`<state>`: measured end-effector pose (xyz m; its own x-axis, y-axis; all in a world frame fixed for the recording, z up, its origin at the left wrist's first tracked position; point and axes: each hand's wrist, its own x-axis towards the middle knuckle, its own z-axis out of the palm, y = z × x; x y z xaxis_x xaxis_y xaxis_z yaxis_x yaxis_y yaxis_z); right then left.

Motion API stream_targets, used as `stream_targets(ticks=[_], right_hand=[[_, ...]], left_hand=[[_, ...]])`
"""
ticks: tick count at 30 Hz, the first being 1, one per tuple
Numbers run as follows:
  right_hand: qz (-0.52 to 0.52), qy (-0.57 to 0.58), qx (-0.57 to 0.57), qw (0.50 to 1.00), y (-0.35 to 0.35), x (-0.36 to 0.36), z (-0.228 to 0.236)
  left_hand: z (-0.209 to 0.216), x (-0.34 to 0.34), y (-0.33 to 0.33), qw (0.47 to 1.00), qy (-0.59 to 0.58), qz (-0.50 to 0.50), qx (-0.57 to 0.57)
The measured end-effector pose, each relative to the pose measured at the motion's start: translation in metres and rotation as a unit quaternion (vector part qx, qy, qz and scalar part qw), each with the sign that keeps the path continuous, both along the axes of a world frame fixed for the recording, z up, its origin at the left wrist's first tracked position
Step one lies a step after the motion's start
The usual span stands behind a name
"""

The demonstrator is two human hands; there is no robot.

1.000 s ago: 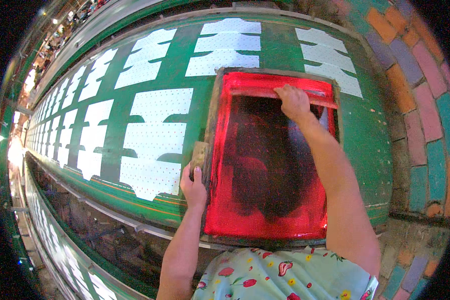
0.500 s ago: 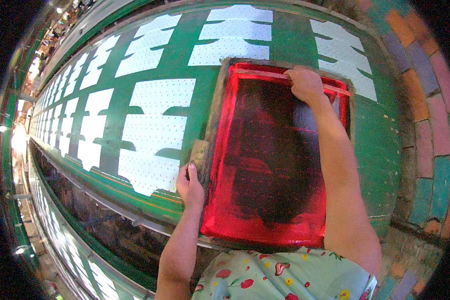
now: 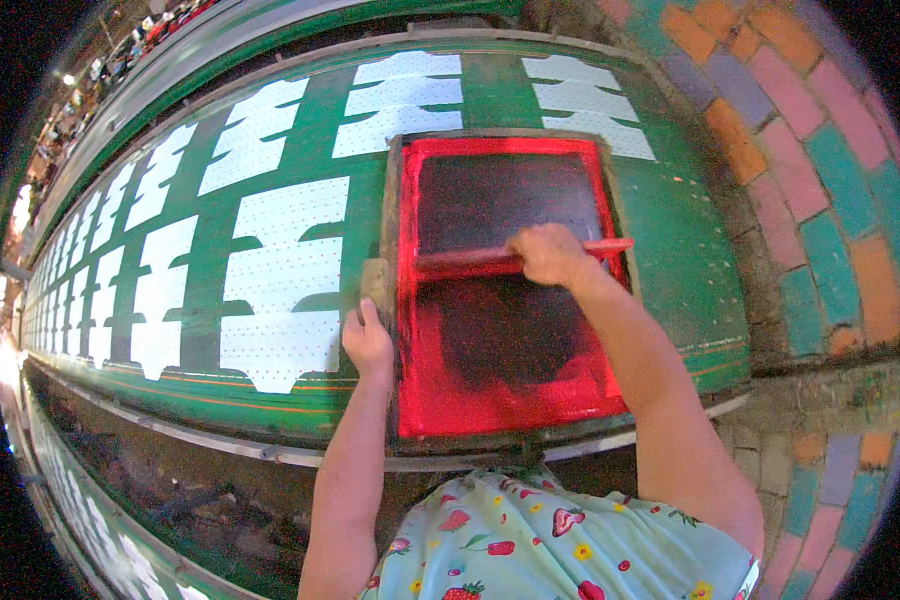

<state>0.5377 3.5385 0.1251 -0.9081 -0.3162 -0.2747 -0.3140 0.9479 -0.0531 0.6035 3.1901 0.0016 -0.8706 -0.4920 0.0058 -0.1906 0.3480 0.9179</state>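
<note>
Here the squeegee bar (image 3: 470, 258) is gripped by the right hand (image 3: 550, 253), the grip closed over its top, near the middle. The bar is laid sideways across the dark mesh (image 3: 500, 205), between the frame's far and near sides. The red-coated frame (image 3: 407, 200) is set by the near edge of the green table (image 3: 680, 270), toward its right end.

At the frame's left side, a wooden tab (image 3: 374, 280) is met by the left hand (image 3: 368, 340); whether it is pinched or merely touched cannot be told, the fingers being partly hidden. Further left, white dotted pieces (image 3: 288, 250) are spread in two rows along the table, and no hand is laid on them.

As for handling, the bar is judged stiff and fairly light, slippery where wetted with red, and best held at mid-length so both ends are pressed evenly. The frame would likely be rigid and awkward, best taken by the tab; the mesh, probably fragile, should be spared hard corners.
</note>
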Motion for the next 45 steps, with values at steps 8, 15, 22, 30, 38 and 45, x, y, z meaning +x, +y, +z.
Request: stream_targets(ticks=[8, 15, 22, 30, 38, 45], right_hand=[[0.006, 0.029, -0.037, 0.999, -0.034, 0.178, -0.014], [0.004, 0.073, -0.062, 0.995, -0.051, 0.283, -0.02], [0.041, 0.079, -0.185, 0.979, -0.03, 0.322, -0.019], [-0.143, 0.286, -0.372, 0.871, 0.146, 0.284, -0.055], [-0.451, -0.153, -0.557, 0.681, 0.264, 0.239, -0.138], [-0.115, -0.23, -0.521, 0.814, 0.232, 0.217, -0.079]], left_hand=[[0.013, 0.006, -0.005, 0.996, -0.009, -0.044, -0.073], [0.02, 0.008, -0.001, 0.99, -0.057, -0.03, -0.123], [-0.014, -0.012, -0.01, 0.997, -0.022, -0.049, 0.052], [0.114, 0.008, 0.017, 0.998, 0.014, -0.053, 0.042], [0.245, 0.099, 0.065, 0.99, 0.006, 0.032, -0.135], [0.288, 0.253, 0.067, 0.966, 0.054, 0.193, -0.162]])
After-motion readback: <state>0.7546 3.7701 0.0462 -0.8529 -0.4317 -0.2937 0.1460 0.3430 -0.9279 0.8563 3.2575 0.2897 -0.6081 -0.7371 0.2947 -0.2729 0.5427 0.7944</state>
